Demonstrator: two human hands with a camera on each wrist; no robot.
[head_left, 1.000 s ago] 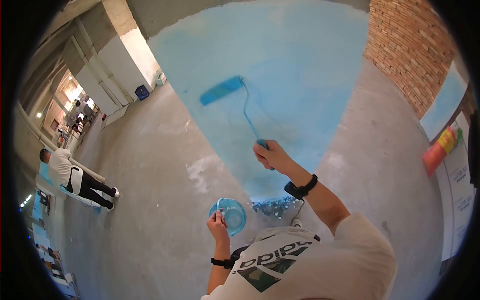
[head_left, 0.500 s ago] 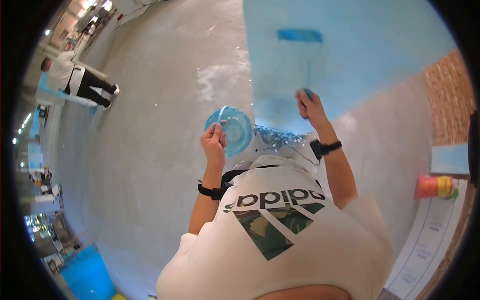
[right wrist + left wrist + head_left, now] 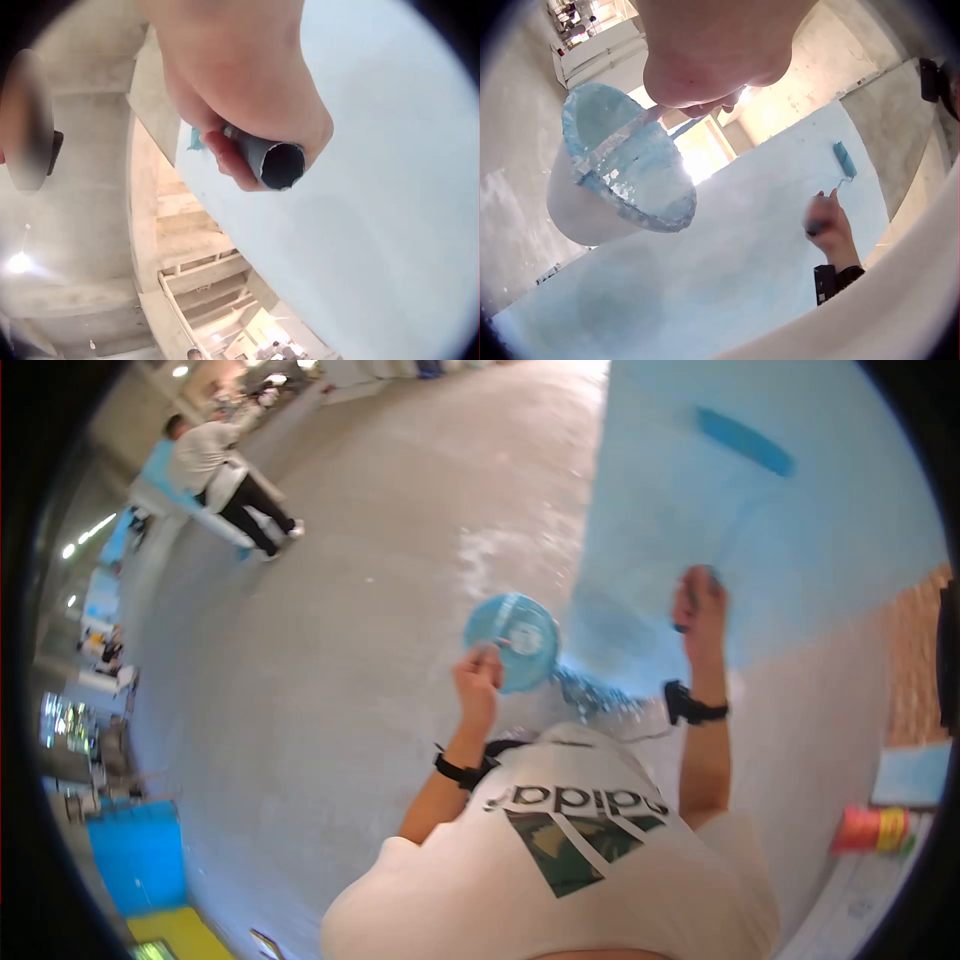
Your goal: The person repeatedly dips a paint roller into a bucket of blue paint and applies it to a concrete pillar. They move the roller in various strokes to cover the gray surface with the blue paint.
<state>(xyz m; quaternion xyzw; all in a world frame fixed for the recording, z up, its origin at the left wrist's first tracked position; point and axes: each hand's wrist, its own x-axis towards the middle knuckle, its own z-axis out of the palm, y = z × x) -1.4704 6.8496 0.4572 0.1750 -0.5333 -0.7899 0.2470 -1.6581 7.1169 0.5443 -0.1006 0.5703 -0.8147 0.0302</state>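
Note:
In the head view my left hand holds a paint bucket by its handle strap, low in front of my body. Blue paint coats the bucket's rim and inside, and the left wrist view shows it tilted under the hand. My right hand grips the handle of a paint roller, whose blue sleeve lies over the light blue wall. From the right wrist, fingers wrap the grey roller handle, its hollow end facing the camera; most of the roller is hidden behind the hand.
A dark, paint-speckled strip runs along the wall's foot. Concrete floor spreads to the left, where another person stands. On the right are a brick wall and a red and yellow bag.
The head view has swung down and left, so wall and hands sit further right. The roller sleeve now slants down to the right, having slanted up before. Both hands keep their holds.

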